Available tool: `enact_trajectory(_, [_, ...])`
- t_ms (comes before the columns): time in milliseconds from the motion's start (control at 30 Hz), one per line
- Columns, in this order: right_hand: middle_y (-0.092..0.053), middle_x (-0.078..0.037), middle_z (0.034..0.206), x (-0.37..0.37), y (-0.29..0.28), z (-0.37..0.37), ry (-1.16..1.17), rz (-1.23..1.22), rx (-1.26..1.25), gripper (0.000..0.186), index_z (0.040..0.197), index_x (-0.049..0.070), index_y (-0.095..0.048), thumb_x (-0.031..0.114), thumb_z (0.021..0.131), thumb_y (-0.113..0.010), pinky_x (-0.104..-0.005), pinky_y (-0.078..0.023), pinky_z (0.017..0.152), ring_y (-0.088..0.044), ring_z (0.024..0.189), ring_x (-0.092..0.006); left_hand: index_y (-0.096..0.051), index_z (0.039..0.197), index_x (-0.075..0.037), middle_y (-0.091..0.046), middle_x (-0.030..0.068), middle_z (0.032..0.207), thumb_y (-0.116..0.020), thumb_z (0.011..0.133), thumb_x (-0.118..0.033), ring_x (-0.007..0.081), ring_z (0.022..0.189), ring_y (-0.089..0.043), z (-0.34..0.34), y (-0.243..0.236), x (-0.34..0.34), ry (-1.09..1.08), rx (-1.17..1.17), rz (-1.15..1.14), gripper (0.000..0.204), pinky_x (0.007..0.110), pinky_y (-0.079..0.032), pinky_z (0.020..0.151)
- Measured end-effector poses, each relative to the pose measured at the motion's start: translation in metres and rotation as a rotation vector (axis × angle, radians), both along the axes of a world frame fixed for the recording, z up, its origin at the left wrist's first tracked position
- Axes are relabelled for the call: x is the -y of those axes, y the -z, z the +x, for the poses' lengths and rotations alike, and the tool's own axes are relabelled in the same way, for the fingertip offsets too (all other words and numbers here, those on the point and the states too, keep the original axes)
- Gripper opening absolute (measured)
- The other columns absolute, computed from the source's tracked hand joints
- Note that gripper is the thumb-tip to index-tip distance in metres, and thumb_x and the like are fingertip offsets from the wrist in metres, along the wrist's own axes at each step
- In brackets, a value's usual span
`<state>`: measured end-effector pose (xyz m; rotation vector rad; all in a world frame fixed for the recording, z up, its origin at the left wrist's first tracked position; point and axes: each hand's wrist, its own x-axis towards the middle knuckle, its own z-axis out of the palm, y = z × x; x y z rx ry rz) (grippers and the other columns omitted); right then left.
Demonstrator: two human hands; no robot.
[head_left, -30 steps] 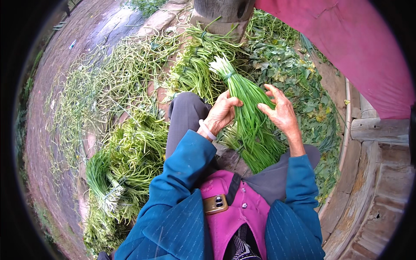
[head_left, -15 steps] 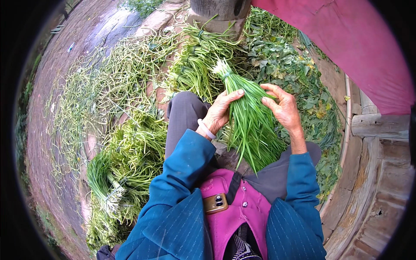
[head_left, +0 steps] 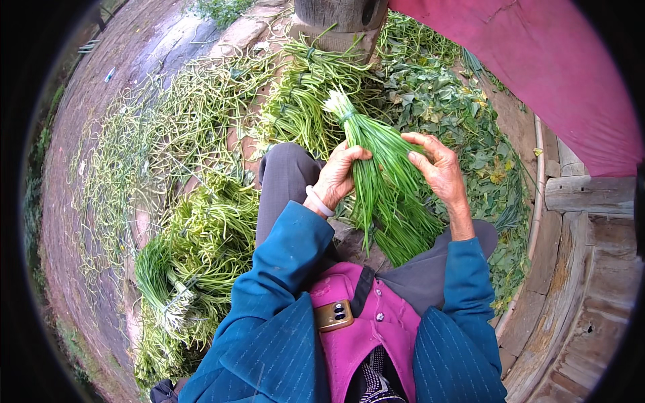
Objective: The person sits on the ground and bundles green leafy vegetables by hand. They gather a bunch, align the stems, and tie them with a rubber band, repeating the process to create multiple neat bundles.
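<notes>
My left hand (head_left: 337,174), with a white bracelet at the wrist, grips a bundle of green chives (head_left: 383,168) near its middle. The bundle's white stem ends point up and away from me, with a green tie below them. My right hand (head_left: 437,168) has its thumb and fingers curled on the right side of the leaves. A lower bunch of green leaves (head_left: 403,242) lies between my legs under the held bundle. Pale green tied bean bundles (head_left: 302,101) lie just beyond the held one.
At my left are a pile of pale long beans (head_left: 201,235) and a chive bundle (head_left: 161,289). Loose beans spread beyond. Leafy vines (head_left: 457,114) lie right of centre, beside a wooden plank edge (head_left: 591,282). A wooden post (head_left: 339,17) and pink cloth (head_left: 551,80) are at the top.
The bundle's top shifts down, then slightly back left. My right fingers have moved from spread beside the leaves to curled on them. My left thumb has shifted on the bundle.
</notes>
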<state>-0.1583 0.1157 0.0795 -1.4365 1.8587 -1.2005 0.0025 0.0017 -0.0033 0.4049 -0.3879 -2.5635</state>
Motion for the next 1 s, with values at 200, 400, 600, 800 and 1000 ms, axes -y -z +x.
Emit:
enact_trajectory(200, [-0.05, -0.009, 0.129, -0.006, -0.003, 0.001, 0.019, -0.115, -0.188, 0.024, 0.103, 0.008, -0.067, 0.001, 0.08, -0.064, -0.0356, -0.042, 0.098, -0.051, 0.118, -0.0235, -0.054, 0.102, -0.001, -0.062, 0.0064, 0.086, -0.058, 0.076, 0.0, 0.0192, 0.078, -0.063, -0.003, 0.002, 0.001, 0.011, 0.042, -0.02, 0.026, 0.04, -0.057, 0.075])
enact_trajectory(400, [-0.053, -0.012, 0.123, -0.005, -0.009, 0.017, 0.004, -0.102, -0.398, 0.015, 0.088, 0.007, -0.067, 0.01, 0.074, -0.072, -0.0387, -0.043, 0.093, -0.053, 0.11, -0.0292, -0.053, 0.102, 0.0, -0.062, 0.0072, 0.087, -0.058, 0.076, 0.0, 0.0202, 0.076, -0.064, -0.004, 0.008, 0.002, -0.032, 0.063, -0.083, 0.026, 0.039, -0.057, 0.073])
enact_trajectory(600, [-0.056, -0.013, 0.119, -0.006, 0.011, 0.013, 0.066, -0.081, -0.575, 0.014, 0.088, 0.004, -0.066, 0.01, 0.076, -0.07, -0.0401, -0.042, 0.093, -0.053, 0.108, -0.0313, -0.054, 0.102, 0.002, -0.064, 0.0108, 0.091, -0.058, 0.077, -0.001, 0.0219, 0.075, -0.065, -0.004, 0.004, 0.002, -0.062, 0.043, -0.125, 0.026, 0.036, -0.057, 0.07])
enact_trajectory(800, [-0.06, -0.013, 0.113, -0.007, 0.012, 0.012, 0.098, -0.095, -0.373, 0.015, 0.093, 0.003, -0.067, 0.005, 0.078, -0.067, -0.0372, -0.047, 0.089, -0.057, 0.104, -0.0285, -0.054, 0.103, 0.001, -0.063, 0.0102, 0.092, -0.058, 0.078, -0.002, 0.0202, 0.076, -0.064, -0.002, -0.002, 0.003, -0.027, 0.018, -0.14, 0.026, 0.033, -0.056, 0.072])
enact_trajectory(1000, [-0.06, -0.012, 0.112, -0.008, 0.012, 0.016, 0.083, -0.091, -0.384, 0.016, 0.093, 0.003, -0.067, 0.004, 0.077, -0.067, -0.0365, -0.047, 0.088, -0.057, 0.103, -0.0278, -0.054, 0.109, -0.003, -0.064, 0.0055, 0.097, -0.069, 0.08, -0.009, 0.0174, 0.085, -0.064, -0.004, -0.01, 0.002, -0.063, 0.03, -0.171, 0.033, 0.032, -0.054, 0.08])
